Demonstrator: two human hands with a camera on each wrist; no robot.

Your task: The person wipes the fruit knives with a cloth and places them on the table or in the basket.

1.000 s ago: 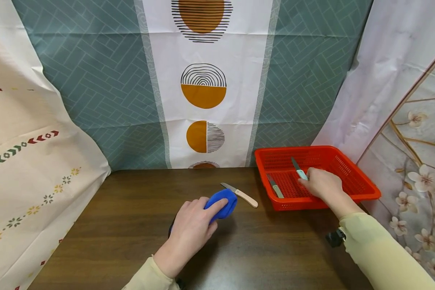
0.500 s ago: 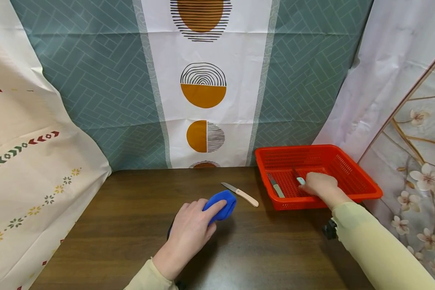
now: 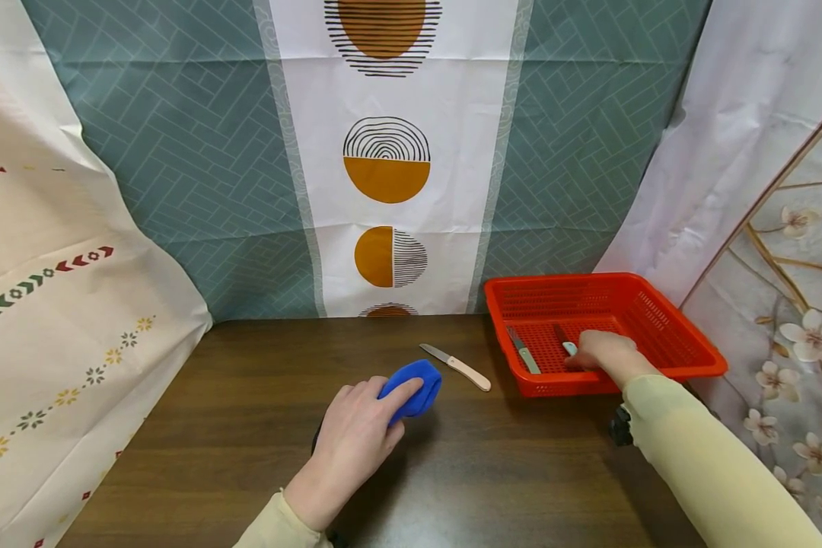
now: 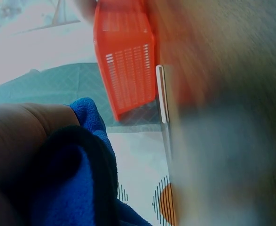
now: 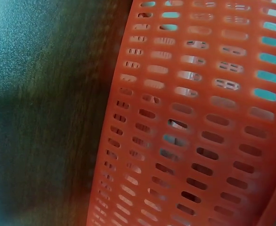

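Observation:
My left hand (image 3: 356, 430) holds a folded blue cloth (image 3: 414, 388) above the table, its thumb along the top. The left wrist view shows the cloth (image 4: 88, 174) up close, with a dark edging. Ahead of it a knife with a pale pink handle (image 3: 469, 374) lies on the table. My right hand (image 3: 606, 354) reaches over the near rim of a red plastic basket (image 3: 562, 386) and grips a knife with a light blue handle (image 3: 570, 348) low inside; its fingertips are partly hidden. A second knife, with a grey-green handle (image 3: 529, 361), lies in the basket's left part.
The slotted basket wall (image 5: 199, 122) fills much of the right wrist view and largely hides the right hand. Brown wooden table (image 3: 246, 426) spreads before me. Patterned cloths hang behind (image 3: 233, 152) and at both sides, the right one (image 3: 788, 380) close to the basket.
My right hand has lowered the light-blue-handled knife deeper into the basket and come slightly nearer. The left hand keeps its hold on the cloth, shifting only slightly down and left.

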